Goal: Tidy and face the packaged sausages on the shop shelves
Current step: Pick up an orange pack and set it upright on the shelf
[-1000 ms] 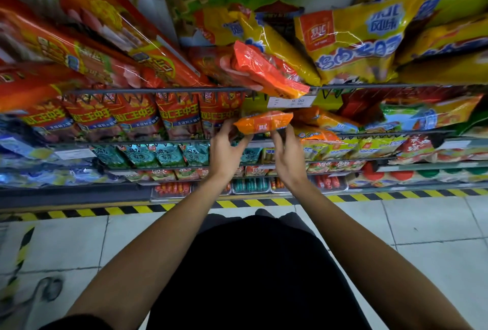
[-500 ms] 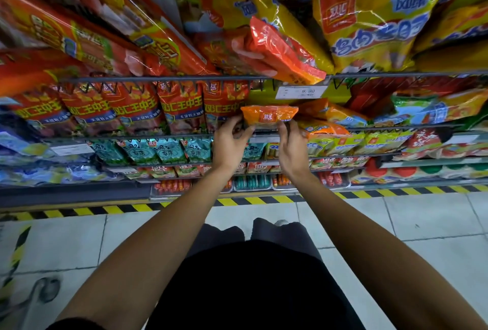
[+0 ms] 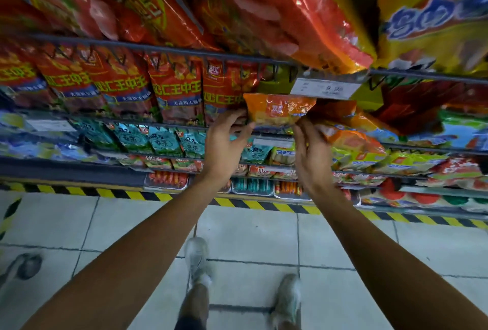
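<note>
Far left of the frame we noted a row of red sausage packs [image 3: 118, 84] hanging upright under a dark wire rail [image 3: 158, 48], with teal packets [image 3: 161, 140] on the tier below. At centre our left hand [image 3: 224, 148] reached up, fingers curled loosely, the tips at the left edge of an orange sausage pack [image 3: 277, 110]; whether they gripped it or only touched we could not tell. That pack sat at centre frame, just under a white price tag [image 3: 326, 88], label facing us, beside the last red pack. Our right hand [image 3: 313, 160] rose just right of it, fingers fairly straight and blurred, the tips near the pack's lower right corner; contact unclear. Further right lay yellow-green packs [image 3: 406, 162]. Along the bottom, pale floor tiles [image 3: 264, 234] and hazard striping [image 3: 250, 204].
</note>
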